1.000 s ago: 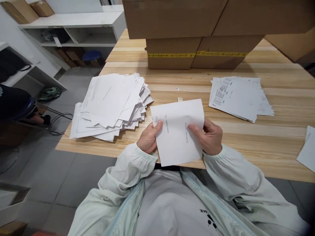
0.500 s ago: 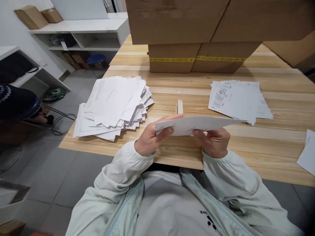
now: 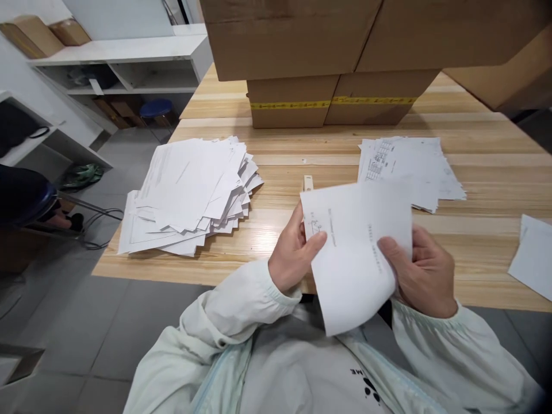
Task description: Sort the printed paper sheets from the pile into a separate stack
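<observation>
Both of my hands hold a white printed sheet of paper (image 3: 353,253) above the near edge of the wooden table (image 3: 284,230). My left hand (image 3: 293,253) pinches its left edge with the thumb on top. Its right side is gripped by my right hand (image 3: 425,270), thumb on the printed face. The sheet faces me and curls slightly. A big loose pile of papers (image 3: 194,192) lies to the left. A smaller stack of papers (image 3: 409,167) lies to the right, behind the held sheet.
Large cardboard boxes (image 3: 328,57) stand at the back of the table. A small pale object (image 3: 307,183) lies just beyond the sheet. Another paper (image 3: 532,256) lies at the right edge. White shelves (image 3: 125,63) and a blue stool (image 3: 155,107) are at the left.
The sheet was tipped flat and edge-on half a second ago; now it is turned back up with its printed face to me, and both hands have shifted right.
</observation>
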`<action>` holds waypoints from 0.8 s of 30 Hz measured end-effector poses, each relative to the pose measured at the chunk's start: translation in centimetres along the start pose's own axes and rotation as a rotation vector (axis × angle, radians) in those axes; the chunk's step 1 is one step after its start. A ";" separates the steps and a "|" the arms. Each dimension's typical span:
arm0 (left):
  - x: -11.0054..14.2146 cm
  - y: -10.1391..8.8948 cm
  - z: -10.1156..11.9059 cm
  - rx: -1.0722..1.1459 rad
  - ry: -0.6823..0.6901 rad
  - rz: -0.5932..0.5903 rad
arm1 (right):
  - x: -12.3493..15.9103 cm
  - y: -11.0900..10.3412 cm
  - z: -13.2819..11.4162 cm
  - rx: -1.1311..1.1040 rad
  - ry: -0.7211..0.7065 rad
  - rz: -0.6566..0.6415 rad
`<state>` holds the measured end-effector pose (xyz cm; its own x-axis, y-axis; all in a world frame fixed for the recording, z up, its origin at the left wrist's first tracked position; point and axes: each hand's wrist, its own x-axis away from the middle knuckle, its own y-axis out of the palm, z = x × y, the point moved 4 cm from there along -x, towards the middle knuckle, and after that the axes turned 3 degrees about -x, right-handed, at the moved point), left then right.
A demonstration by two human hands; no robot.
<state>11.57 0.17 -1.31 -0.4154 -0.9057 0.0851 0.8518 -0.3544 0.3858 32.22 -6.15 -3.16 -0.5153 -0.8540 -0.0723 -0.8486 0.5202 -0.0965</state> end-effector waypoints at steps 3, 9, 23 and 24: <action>0.5 -0.8 -2.2 0.002 -0.214 -0.068 | 1.0 -1.8 3.2 -0.007 0.218 -0.048; 0.8 -2.0 -3.8 -0.049 -0.435 -0.144 | 2.0 -1.0 5.4 0.044 0.214 -0.150; -4.1 -2.7 -3.7 -0.309 -0.438 0.034 | -1.1 0.8 4.5 0.043 0.106 -0.322; -4.3 -2.8 -3.7 -0.311 -0.444 0.043 | -1.6 0.4 4.3 0.129 0.080 -0.364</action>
<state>12.15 4.16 -6.10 -0.4155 -0.7595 0.5005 0.8974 -0.4322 0.0893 33.24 -4.56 -7.36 -0.1958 -0.9784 0.0668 -0.9581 0.1764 -0.2257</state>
